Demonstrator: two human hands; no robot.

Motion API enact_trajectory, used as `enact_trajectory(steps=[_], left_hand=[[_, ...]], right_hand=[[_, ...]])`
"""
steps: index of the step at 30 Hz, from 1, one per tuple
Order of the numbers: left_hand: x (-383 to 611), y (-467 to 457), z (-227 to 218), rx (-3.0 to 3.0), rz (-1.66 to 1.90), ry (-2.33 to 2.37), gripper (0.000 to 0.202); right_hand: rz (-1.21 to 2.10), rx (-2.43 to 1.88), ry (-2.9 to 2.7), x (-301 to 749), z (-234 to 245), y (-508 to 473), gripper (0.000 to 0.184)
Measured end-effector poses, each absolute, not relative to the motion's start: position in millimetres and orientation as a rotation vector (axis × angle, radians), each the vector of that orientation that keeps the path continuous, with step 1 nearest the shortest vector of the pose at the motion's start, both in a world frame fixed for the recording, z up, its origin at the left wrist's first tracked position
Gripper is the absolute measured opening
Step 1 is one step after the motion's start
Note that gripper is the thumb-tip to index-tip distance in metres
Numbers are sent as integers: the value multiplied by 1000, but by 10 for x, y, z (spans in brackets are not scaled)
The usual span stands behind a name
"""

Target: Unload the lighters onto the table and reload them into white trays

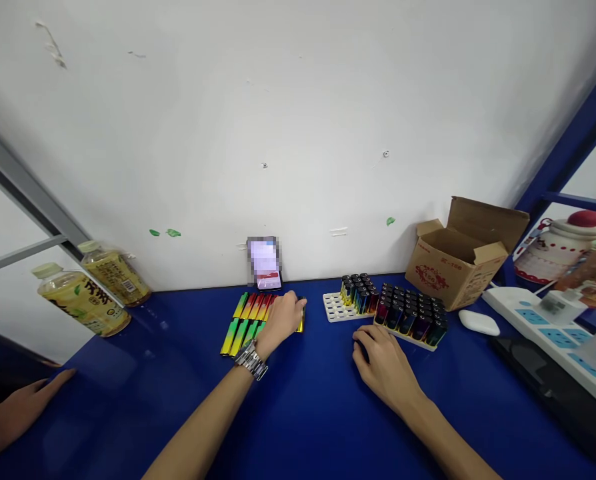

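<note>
My left hand (284, 317), with a metal watch (251, 360) on its wrist, is closed at the right end of two rows of shiny cases. Its fingertips are on a gold-and-dark case (301, 319), largely hidden by the hand. The cases lying flat (232, 337) are slim and coloured red, green and yellow. My right hand (378, 357) rests on the table with thumb and forefinger apart, holding nothing visible. Just beyond it, a white tray (431, 345) is packed with upright black-topped cylinders (411, 313). Beside that, a white holed tray (335, 308) is partly filled with similar cylinders.
A phone (265, 263) leans on the wall. Drink bottles (83, 300) stand left, near another person's hand (28, 407) at the edge. An open cardboard box (441, 267), a white case (479, 323), a power strip (538, 320) and a black flat object (543, 380) are at right.
</note>
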State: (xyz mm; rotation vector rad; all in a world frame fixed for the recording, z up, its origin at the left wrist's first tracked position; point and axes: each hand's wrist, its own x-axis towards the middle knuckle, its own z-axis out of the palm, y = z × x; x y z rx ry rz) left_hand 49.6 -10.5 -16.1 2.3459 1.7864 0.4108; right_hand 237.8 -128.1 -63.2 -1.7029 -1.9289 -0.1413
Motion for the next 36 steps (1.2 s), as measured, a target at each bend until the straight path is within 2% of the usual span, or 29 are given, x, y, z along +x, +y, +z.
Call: enact_trajectory(steps=[3, 10, 13, 18, 24, 30, 36], left_hand=[[388, -113, -236, 2415, 294, 1808, 29], [504, -123, -183, 2524, 381, 1791, 25], [668, -113, -147, 2553, 488, 1619, 26], [1050, 0, -195, 2398, 625, 1181, 58], [1256, 105, -196, 2291, 731, 1006, 30], [1256, 132, -207, 2069, 925, 881, 29], [1292, 152, -272, 2125, 880, 891, 37]], right_hand=[[-146, -1667, -1983, 2376, -638, -1286, 23], [-181, -1627, -2016, 2413, -671, -1287, 22], [-171, -1645, -2016, 2400, -660, -1285, 22], [-141, -1665, -2004, 2368, -646, -1296, 22], [-136, -1656, -2009, 2381, -657, -1290, 20], [-151, -1649, -2035, 2415, -668, -1276, 19], [-174, -1639, -2031, 2411, -673, -1284, 19]])
